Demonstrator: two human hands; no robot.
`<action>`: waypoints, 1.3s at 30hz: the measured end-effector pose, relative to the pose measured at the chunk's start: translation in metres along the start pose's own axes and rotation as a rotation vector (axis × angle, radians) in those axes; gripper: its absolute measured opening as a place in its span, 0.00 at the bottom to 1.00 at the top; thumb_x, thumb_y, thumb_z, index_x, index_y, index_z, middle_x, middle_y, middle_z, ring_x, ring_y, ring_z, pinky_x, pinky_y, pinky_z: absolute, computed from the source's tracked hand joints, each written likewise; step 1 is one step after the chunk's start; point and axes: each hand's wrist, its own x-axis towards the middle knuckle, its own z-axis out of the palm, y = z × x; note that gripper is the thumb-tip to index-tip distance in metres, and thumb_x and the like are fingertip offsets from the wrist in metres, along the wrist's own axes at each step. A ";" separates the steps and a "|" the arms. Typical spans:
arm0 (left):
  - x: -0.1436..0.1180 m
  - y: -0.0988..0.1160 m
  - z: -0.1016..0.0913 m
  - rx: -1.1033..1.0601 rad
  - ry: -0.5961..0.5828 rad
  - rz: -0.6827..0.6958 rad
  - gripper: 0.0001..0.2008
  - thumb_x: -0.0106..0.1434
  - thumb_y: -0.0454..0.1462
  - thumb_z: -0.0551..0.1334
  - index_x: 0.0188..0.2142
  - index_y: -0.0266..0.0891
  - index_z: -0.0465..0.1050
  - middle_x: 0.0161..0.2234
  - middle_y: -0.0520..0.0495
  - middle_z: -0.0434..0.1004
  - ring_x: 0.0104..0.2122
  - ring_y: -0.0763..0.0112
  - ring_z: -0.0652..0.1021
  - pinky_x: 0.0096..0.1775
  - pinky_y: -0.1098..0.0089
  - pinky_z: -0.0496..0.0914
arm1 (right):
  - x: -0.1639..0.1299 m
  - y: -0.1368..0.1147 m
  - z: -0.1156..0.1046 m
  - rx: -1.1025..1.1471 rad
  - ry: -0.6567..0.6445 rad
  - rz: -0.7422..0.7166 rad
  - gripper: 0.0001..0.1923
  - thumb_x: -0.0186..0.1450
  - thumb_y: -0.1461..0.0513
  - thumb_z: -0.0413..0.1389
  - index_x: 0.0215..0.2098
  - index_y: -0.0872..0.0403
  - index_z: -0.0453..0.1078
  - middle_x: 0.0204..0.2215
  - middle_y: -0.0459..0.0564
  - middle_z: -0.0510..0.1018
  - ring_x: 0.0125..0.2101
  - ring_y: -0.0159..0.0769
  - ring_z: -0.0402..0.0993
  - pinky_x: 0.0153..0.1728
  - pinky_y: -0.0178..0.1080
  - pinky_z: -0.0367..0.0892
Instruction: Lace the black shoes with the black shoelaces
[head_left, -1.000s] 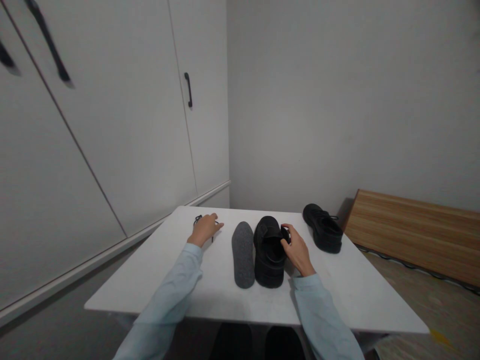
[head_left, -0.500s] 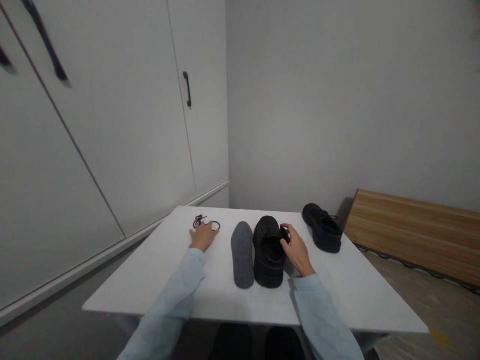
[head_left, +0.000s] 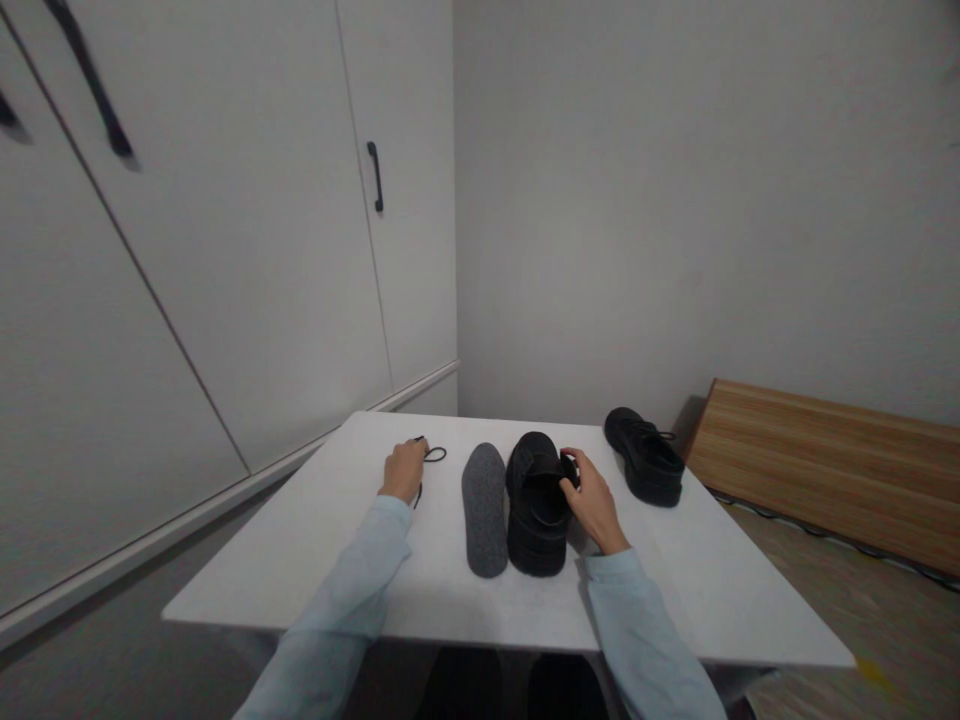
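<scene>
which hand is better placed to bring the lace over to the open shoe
Left, probably. The left hand is closed on the black lace, beyond the grey insole. The right hand grips the laceless shoe.

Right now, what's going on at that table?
A person in light blue sleeves sits at a white table. The left hand is closed in a grip on a black shoelace, part of which loops out on the tabletop. The right hand holds the side of a black shoe that has no lace in it. A grey insole lies flat just left of that shoe. A second black shoe, laced, stands apart at the far right.
</scene>
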 end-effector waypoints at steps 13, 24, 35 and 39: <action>0.005 0.014 -0.012 -0.241 0.069 0.070 0.16 0.54 0.25 0.55 0.42 0.36 0.69 0.40 0.43 0.72 0.43 0.66 0.73 0.46 0.69 0.65 | 0.002 0.007 0.004 0.035 0.009 -0.024 0.23 0.57 0.64 0.48 0.51 0.52 0.61 0.46 0.52 0.72 0.41 0.39 0.70 0.42 0.42 0.65; -0.008 0.072 -0.051 -0.531 0.163 0.210 0.17 0.52 0.26 0.57 0.42 0.38 0.70 0.35 0.47 0.73 0.36 0.69 0.74 0.41 0.71 0.68 | 0.001 0.006 0.003 0.033 0.030 -0.041 0.22 0.57 0.64 0.48 0.51 0.51 0.62 0.43 0.51 0.73 0.39 0.39 0.70 0.40 0.41 0.66; -0.015 0.086 -0.011 -0.460 0.048 0.195 0.16 0.54 0.25 0.56 0.42 0.37 0.68 0.40 0.44 0.72 0.42 0.68 0.73 0.45 0.70 0.66 | 0.001 0.005 0.003 0.031 0.031 -0.047 0.22 0.56 0.64 0.48 0.50 0.52 0.63 0.43 0.51 0.73 0.36 0.38 0.71 0.39 0.40 0.66; -0.016 0.081 0.004 -0.429 0.024 0.167 0.18 0.55 0.25 0.56 0.46 0.36 0.67 0.43 0.42 0.70 0.45 0.68 0.72 0.47 0.70 0.65 | 0.002 0.005 0.003 0.022 0.019 -0.034 0.22 0.57 0.64 0.48 0.50 0.52 0.62 0.44 0.52 0.73 0.39 0.39 0.70 0.41 0.42 0.65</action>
